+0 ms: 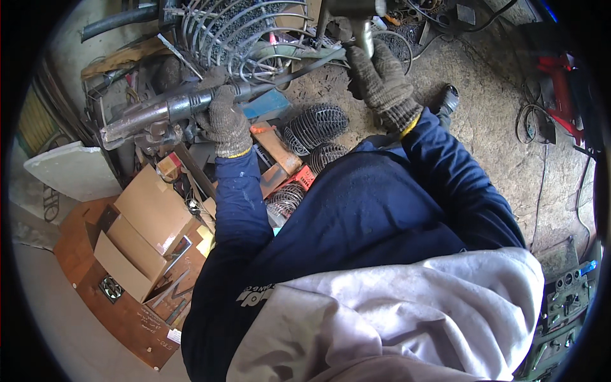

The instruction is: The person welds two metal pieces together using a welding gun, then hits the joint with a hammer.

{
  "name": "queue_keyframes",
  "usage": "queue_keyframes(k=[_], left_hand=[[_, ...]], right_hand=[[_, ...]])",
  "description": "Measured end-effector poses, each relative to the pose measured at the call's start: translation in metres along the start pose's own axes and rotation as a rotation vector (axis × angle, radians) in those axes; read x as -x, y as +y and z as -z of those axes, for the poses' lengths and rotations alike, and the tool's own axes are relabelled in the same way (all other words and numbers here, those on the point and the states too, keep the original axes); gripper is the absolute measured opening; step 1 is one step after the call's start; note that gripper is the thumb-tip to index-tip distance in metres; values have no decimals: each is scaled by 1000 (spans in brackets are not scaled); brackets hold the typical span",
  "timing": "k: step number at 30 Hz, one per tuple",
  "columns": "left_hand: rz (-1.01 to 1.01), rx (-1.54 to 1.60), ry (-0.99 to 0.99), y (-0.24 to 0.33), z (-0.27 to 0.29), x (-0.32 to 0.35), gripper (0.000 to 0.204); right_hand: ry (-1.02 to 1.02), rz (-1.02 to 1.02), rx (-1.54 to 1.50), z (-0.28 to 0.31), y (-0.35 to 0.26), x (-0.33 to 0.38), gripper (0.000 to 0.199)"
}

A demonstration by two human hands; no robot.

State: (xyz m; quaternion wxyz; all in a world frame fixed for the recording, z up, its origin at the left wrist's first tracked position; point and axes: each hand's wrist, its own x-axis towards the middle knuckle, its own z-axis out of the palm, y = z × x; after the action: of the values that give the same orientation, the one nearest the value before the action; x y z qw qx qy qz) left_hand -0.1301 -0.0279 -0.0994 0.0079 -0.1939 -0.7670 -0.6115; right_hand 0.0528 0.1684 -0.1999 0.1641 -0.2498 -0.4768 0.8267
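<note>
My left hand (226,124), in a grey knit glove with a yellow cuff, is closed round a long metal bar at the left. The bar (289,77) runs up and right from a thick shiny metal piece (143,118), which rests over a vise-like metal body (159,135) that is partly hidden. My right hand (382,86), gloved the same way, grips the bright handle of a hammer (367,39). The hammer's head is raised at the top edge, just beyond the bar's far end.
Behind the bar stands a cage of curved metal rods (232,28). Wire coils (316,124) lie on the floor by an orange-topped wooden block (277,148) and a blue box (266,105). An open cardboard box (149,229) sits on a brown board (83,245). Cables (541,184) cross the floor.
</note>
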Motion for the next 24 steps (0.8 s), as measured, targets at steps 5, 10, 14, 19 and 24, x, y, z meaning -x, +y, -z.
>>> queue_keyframes(k=[5,10,14,19,24], left_hand=[[0,95,5,-8,0,-3,40],[51,50,43,-10,6,-3,41],[33,80,-22,-1,1,-2,40],[35,52,4,3,-11,5,37],[104,37,95,31,-25,15,36]], right_hand=[[33,116,245,0,24,-10,43],[55,-3,264,11,11,-12,50],[138,-113,74,18,6,-1,48],[220,-13,301,50,18,-9,41],[129,246,826,76,-39,-29,52]])
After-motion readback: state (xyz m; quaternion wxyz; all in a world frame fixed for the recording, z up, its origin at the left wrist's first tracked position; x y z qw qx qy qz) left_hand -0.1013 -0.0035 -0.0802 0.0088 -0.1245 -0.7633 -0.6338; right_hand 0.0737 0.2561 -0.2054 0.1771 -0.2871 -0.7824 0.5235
